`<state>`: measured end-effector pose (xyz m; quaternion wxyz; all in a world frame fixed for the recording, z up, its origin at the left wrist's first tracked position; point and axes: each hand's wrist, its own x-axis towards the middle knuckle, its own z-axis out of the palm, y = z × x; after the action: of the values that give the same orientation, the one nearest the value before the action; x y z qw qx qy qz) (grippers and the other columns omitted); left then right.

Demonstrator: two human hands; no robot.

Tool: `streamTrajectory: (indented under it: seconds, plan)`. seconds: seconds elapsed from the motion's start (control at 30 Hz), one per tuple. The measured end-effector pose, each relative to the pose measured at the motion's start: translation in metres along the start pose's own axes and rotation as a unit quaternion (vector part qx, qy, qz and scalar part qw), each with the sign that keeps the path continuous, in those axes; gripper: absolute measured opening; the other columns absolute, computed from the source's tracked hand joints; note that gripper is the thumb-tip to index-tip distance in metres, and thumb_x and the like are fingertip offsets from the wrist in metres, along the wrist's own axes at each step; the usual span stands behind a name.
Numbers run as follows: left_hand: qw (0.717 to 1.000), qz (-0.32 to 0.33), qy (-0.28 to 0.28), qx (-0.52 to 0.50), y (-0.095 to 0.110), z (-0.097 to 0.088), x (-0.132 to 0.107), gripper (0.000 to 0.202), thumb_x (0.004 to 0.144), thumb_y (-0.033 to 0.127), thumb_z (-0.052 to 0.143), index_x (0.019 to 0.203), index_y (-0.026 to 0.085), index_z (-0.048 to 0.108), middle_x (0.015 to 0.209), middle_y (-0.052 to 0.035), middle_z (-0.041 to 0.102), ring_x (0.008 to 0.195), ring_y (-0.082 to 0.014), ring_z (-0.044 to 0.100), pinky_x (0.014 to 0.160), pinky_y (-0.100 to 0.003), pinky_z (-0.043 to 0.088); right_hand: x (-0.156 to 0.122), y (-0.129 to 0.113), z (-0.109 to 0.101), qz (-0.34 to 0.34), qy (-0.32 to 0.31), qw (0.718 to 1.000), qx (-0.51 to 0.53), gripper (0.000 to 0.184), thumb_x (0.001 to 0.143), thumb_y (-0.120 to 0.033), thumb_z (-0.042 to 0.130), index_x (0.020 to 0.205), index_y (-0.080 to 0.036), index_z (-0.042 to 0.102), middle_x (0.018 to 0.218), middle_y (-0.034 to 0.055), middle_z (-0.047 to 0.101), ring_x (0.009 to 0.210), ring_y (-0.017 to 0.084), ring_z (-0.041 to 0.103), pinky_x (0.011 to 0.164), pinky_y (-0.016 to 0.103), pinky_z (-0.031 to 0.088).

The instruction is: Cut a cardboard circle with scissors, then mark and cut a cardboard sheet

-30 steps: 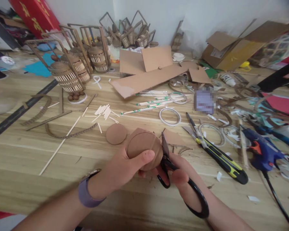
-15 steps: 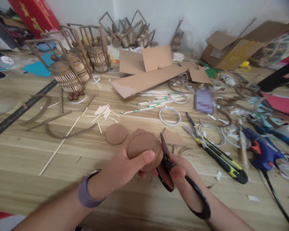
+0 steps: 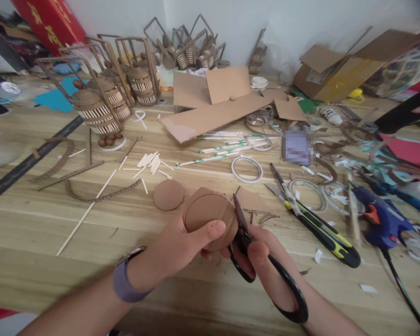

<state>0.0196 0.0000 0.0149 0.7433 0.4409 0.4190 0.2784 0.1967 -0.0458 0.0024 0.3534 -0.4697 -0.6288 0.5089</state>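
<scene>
My left hand [image 3: 191, 240] grips a piece of brown cardboard [image 3: 210, 212] with a circle drawn on it, thumb on top and fingers underneath. Its lower right side has a rounded edge. Black-handled scissors [image 3: 243, 228] are in my right hand [image 3: 266, 254], thumb through one loop, blades at the cardboard's right edge. How far the blades are apart is hard to see. Just beyond my left hand a finished cardboard disc [image 3: 168, 195] lies flat on the table, and a cardboard scrap [image 3: 252, 199] lies beyond the scissors.
A yellow-black utility knife [image 3: 322, 228] and a blue glue gun [image 3: 385, 217] lie to the right. Tape rings [image 3: 247, 179], cut sticks [image 3: 150, 163] and cardboard sheets [image 3: 217, 112] are ahead. Several small lidded baskets [image 3: 94, 109] stand at the back left, a cardboard box [image 3: 331, 74] at the back right.
The scissors' handles have shifted slightly down and right with my right hand. The cardboard has barely moved in my left hand.
</scene>
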Motion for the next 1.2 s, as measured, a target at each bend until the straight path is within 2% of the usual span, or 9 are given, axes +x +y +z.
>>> streamTrajectory:
  seconds: [0.13,0.3,0.43,0.53,0.63,0.73,0.8,1.07,1.2]
  plan:
    - [1.000,0.002,-0.001,0.006,-0.0005,-0.0005,-0.0005,0.034,0.080,0.047,0.075,0.100,0.020,0.069,0.061,0.0006,0.068,0.055,-0.0167,0.064,0.048,-0.024,0.046,0.0000,0.0004,0.0010,0.004,0.008,1.000,-0.003,0.079,0.081,-0.091,0.022,0.072,-0.022,0.059,0.045,-0.0049,0.040,0.039,0.012,0.037,0.046,0.027,0.041]
    - [1.000,0.010,-0.006,0.002,-0.0008,-0.0011,0.0001,0.040,0.080,0.047,0.076,0.109,0.022,0.067,0.060,0.0017,0.068,0.055,-0.0173,0.064,0.048,-0.023,0.046,-0.0006,-0.0001,0.0011,0.009,0.006,1.000,0.002,0.079,0.080,-0.092,0.021,0.073,-0.022,0.058,0.045,-0.0049,0.039,0.039,0.012,0.036,0.041,0.026,0.035]
    - [1.000,0.007,-0.010,0.009,0.0002,-0.0010,0.0012,0.030,0.080,0.048,0.075,0.090,0.021,0.069,0.060,0.0003,0.068,0.055,-0.0155,0.062,0.048,-0.023,0.046,-0.0011,0.0005,0.0009,0.008,0.004,1.000,0.011,0.079,0.081,-0.091,0.024,0.072,-0.022,0.060,0.044,-0.0052,0.038,0.038,0.012,0.035,0.042,0.025,0.035]
    - [1.000,0.010,-0.017,0.012,0.0010,-0.0008,0.0008,0.031,0.081,0.050,0.074,0.075,0.020,0.069,0.060,-0.0002,0.066,0.053,-0.0135,0.059,0.048,-0.022,0.046,-0.0014,0.0006,0.0011,0.005,0.003,1.000,0.012,0.080,0.082,-0.090,0.024,0.073,-0.021,0.064,0.042,-0.0055,0.037,0.039,0.012,0.034,0.045,0.026,0.038]
    - [1.000,0.012,-0.019,0.017,0.0015,-0.0007,-0.0007,0.035,0.081,0.052,0.074,0.069,0.019,0.069,0.060,-0.0005,0.065,0.053,-0.0130,0.058,0.048,-0.022,0.046,-0.0010,-0.0006,0.0013,-0.003,0.004,1.000,0.008,0.081,0.083,-0.089,0.024,0.073,-0.021,0.066,0.042,-0.0046,0.036,0.044,0.015,0.043,0.052,0.027,0.043]
    - [1.000,0.009,-0.021,0.018,0.0012,-0.0010,-0.0017,0.035,0.081,0.051,0.074,0.068,0.019,0.069,0.060,-0.0004,0.064,0.054,-0.0130,0.058,0.049,-0.022,0.046,0.0002,-0.0029,0.0012,-0.008,0.007,1.000,0.005,0.080,0.083,-0.089,0.024,0.069,-0.022,0.066,0.042,-0.0026,0.037,0.060,0.020,0.057,0.062,0.028,0.048]
    - [1.000,0.009,-0.020,0.016,0.0008,-0.0013,-0.0015,0.034,0.081,0.050,0.074,0.068,0.019,0.069,0.061,-0.0003,0.064,0.054,-0.0127,0.058,0.049,-0.022,0.046,0.0008,-0.0042,0.0011,-0.008,0.009,1.000,0.006,0.080,0.083,-0.089,0.025,0.068,-0.022,0.066,0.043,-0.0020,0.037,0.068,0.022,0.061,0.065,0.028,0.049]
    - [0.999,0.020,-0.038,0.011,-0.0006,-0.0030,0.0005,0.033,0.085,0.049,0.070,0.072,0.018,0.067,0.062,0.0002,0.064,0.053,-0.0120,0.055,0.048,-0.021,0.044,0.0001,-0.0035,0.0002,-0.002,0.005,1.000,0.004,0.081,0.084,-0.088,0.025,0.070,-0.020,0.067,0.045,-0.0026,0.038,0.062,0.018,0.056,0.057,0.025,0.044]
    - [0.999,0.022,-0.044,0.004,-0.0009,-0.0031,-0.0002,0.032,0.086,0.046,0.070,0.072,0.017,0.066,0.063,0.0010,0.063,0.053,-0.0104,0.054,0.049,-0.020,0.043,0.0009,-0.0062,0.0001,-0.009,0.007,1.000,0.019,0.079,0.084,-0.088,0.028,0.075,-0.021,0.068,0.047,-0.0032,0.038,0.062,0.018,0.055,0.057,0.024,0.043]
